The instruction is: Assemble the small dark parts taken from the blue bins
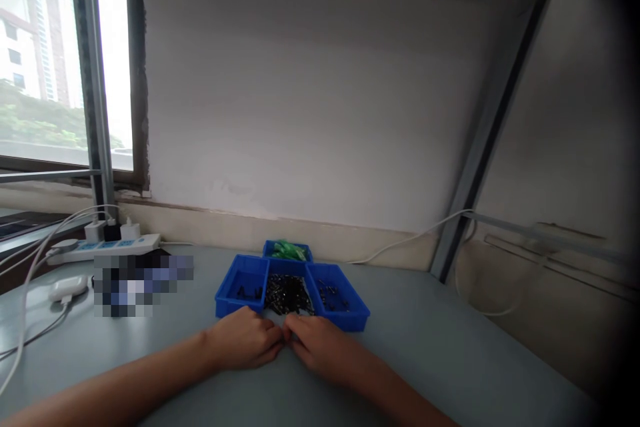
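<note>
My left hand (249, 337) and my right hand (316, 343) meet over the table, just in front of several blue bins. Both have their fingers curled and pressed together at the tips; whatever they pinch is too small or hidden to make out. Right behind them, the middle bin (287, 267) holds a heap of small dark and shiny parts, perhaps screws. In the left bin (243, 261) lie a few black pieces. Small metallic pieces are scattered in the right bin (356, 310). Green plastic (289, 250) fills the rear bin (265, 248).
On the left stand a white power strip (105, 249) with plugs and a white charger (68, 288) with cables. A blurred-out item (143, 280) lies beside them. Metal frame posts (500, 127) rise at both sides, with a wall (310, 93) behind the grey table (425, 347).
</note>
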A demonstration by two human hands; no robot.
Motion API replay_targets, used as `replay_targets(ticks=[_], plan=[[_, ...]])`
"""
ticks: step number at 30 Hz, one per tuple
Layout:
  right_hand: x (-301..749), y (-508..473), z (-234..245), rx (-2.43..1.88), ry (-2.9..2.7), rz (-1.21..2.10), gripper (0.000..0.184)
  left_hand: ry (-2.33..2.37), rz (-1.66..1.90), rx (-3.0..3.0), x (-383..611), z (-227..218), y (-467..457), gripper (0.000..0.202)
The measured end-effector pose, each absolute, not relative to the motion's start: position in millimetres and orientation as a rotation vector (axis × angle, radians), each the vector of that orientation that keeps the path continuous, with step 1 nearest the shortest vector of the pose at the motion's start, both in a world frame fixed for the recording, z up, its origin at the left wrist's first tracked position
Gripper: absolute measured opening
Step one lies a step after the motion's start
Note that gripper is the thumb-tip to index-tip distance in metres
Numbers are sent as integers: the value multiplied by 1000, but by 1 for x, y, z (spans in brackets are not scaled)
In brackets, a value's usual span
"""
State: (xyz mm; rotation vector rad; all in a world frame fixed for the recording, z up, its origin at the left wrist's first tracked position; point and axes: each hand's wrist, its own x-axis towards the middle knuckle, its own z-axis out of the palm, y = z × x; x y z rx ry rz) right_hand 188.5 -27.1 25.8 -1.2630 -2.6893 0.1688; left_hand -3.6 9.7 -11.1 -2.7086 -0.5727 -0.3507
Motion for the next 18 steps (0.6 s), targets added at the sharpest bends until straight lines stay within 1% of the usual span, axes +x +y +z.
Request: replay_targets(ticks=[10, 14, 18], plan=[[190, -25, 26, -1231, -2590, 378, 14, -575, -354, -2764, -4, -9, 8, 20], [190, -24, 23, -1230, -2581, 338, 14, -607, -348, -2764, -4, -9, 8, 20], [190, -22, 20, -1252, -2636, 255, 21, -610, -357, -2732, -4, -10, 8, 22]])
